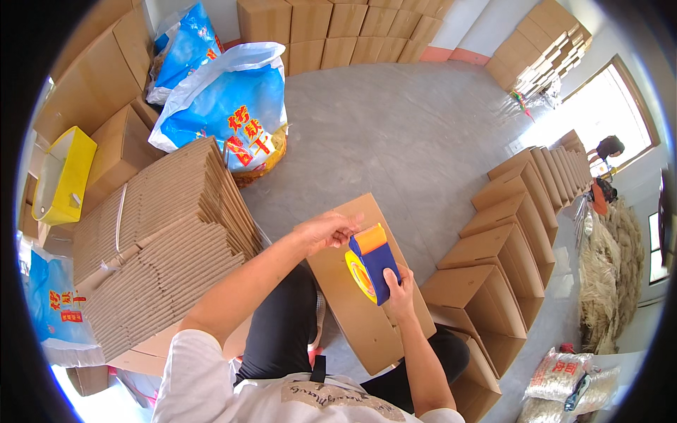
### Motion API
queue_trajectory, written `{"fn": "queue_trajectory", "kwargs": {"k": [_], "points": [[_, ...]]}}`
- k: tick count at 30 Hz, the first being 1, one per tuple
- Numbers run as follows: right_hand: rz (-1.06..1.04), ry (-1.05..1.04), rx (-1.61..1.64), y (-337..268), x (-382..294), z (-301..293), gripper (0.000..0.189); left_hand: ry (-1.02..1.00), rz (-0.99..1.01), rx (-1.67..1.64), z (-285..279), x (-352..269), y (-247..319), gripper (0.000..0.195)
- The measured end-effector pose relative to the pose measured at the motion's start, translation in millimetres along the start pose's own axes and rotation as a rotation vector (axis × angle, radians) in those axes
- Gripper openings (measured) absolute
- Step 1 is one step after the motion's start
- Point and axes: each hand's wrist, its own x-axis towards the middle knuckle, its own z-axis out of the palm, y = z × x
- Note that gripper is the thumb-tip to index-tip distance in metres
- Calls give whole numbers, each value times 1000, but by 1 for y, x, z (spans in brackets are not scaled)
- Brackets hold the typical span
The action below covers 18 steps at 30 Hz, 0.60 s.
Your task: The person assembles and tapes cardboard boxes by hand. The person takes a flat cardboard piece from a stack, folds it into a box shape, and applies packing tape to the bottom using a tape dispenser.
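A blue and yellow packing tape dispenser is gripped in my right hand, with the thumb on its blue side. My left hand is at the dispenser's front end, its fingers bent close to the orange-yellow part; whether they pinch the tape's end cannot be told. Under both hands lies a cardboard box, between my knees, its long brown face upward.
Flattened cardboard boxes are stacked at the left, near blue printed plastic sacks and a yellow bin. Open cardboard boxes stand in a row at the right. Closed cartons line the far wall. A person is by the doorway.
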Motion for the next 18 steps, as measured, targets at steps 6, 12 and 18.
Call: {"fn": "queue_trajectory", "kwargs": {"k": [6,12,18], "points": [[72,10,-134,-36,5,12,31,227,198,335,-31,46,-13,8],[169,-66,-315,-42,-21,-21,37,719,452,903,-97,95,39,8],[242,-61,-348,-47,-22,-15,40,677,285,915,-149,125,18,13]]}}
